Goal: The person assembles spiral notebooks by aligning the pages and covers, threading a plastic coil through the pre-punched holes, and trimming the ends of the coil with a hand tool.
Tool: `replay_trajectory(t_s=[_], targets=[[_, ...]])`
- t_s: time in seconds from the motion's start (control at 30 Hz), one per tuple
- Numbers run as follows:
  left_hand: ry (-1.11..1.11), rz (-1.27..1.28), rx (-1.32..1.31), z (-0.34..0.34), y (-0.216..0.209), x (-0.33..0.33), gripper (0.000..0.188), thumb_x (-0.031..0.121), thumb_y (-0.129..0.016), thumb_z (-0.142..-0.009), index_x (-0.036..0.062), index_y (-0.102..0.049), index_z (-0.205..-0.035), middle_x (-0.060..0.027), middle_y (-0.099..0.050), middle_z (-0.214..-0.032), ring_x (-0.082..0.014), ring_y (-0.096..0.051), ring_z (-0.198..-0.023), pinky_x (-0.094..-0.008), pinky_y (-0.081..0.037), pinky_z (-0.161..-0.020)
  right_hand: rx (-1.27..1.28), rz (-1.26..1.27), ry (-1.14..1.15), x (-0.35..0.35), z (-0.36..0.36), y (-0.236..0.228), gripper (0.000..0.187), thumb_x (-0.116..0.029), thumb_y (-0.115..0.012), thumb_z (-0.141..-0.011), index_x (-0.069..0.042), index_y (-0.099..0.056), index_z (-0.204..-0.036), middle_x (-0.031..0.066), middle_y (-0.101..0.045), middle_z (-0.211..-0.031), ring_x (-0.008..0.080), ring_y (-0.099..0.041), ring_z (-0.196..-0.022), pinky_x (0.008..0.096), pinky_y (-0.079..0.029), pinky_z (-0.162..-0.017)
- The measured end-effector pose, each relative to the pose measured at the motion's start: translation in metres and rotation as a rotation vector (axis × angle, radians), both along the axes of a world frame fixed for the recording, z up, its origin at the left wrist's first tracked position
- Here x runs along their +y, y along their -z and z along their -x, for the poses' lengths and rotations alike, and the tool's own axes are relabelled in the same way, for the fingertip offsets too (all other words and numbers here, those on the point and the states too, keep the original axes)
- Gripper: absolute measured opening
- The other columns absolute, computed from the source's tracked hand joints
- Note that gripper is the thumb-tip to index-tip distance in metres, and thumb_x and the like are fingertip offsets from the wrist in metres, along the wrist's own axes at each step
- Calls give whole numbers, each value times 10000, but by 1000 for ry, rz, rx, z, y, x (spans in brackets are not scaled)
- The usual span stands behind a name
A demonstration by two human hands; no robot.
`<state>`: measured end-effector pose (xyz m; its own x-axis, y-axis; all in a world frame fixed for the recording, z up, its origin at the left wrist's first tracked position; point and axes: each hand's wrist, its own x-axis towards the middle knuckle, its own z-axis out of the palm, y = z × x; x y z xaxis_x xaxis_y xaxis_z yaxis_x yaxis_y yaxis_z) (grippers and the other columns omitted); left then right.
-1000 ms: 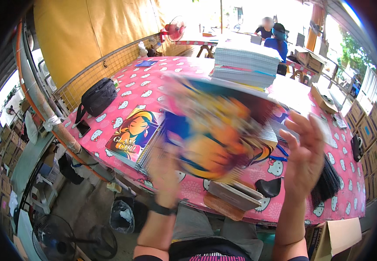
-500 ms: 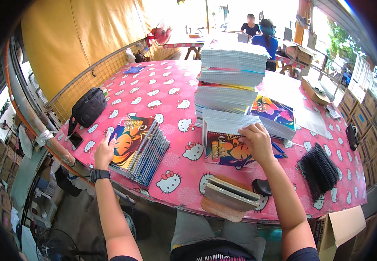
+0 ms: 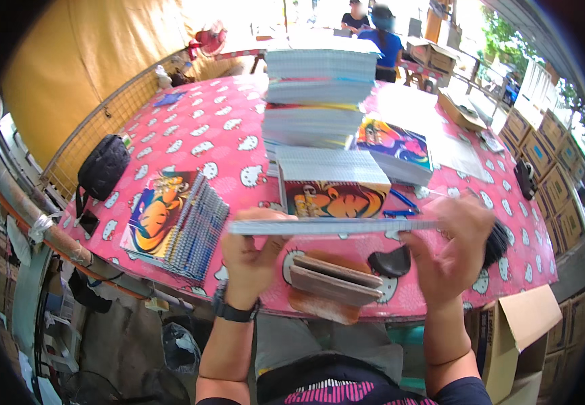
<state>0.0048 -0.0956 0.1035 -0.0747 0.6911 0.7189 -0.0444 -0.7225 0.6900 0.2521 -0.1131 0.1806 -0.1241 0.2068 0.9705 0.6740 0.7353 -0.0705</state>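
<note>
At six o'clock from the tall, pale paper pile (image 3: 319, 81), my left hand (image 3: 253, 253) clasps and my blurred, half-curled right hand (image 3: 457, 251) grips opposite ends of a thin, flat, white-edged paper stack (image 3: 346, 227) — likely light, bendy, slippery, best held there.

Bright daylight, blown-out top; dark fisheye rim; right hand (image 3: 460, 246) blurred

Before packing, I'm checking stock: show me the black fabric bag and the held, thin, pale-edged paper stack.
Black fabric bag (image 3: 104, 167): head view, main body.
Pale-edged paper stack (image 3: 346, 227): head view, long edge.
</note>
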Motion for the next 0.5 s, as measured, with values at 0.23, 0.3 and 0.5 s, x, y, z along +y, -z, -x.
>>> replay_trajectory(t_s=[0.23,0.3,0.5], targets=[[267,233,-98,-4,5,-16,337,-108,-728,-757,16,-556,-1019,-89,-645,-947,-154,-640,-830,-295,-550,-736,57,920,-187,-53,-65,98,264,-105,-770,-765,-14,-699,-1003,112,-662,-889,255,-626,-873,360,-486,-772],[298,250,12,-8,9,-16,342,-111,-735,-744,21,-564,-1009,-79,-650,-945,-150,-641,-866,-298,-545,-741,248,975,-186,-62,-58,112,165,-81,-755,-772,-22,-730,-923,105,-667,-801,251,-636,-799,350,-494,-717],[192,485,289,-3,35,-4,361,39,-733,-807,5,-582,-1133,-69,-657,-1031,-146,-604,-889,-283,-489,-768,-48,1100,-110,-57,-73,161,124,-120,-715,-806,-6,-677,-833,162,-646,-811,320,-621,-783,368,-492,-694]])
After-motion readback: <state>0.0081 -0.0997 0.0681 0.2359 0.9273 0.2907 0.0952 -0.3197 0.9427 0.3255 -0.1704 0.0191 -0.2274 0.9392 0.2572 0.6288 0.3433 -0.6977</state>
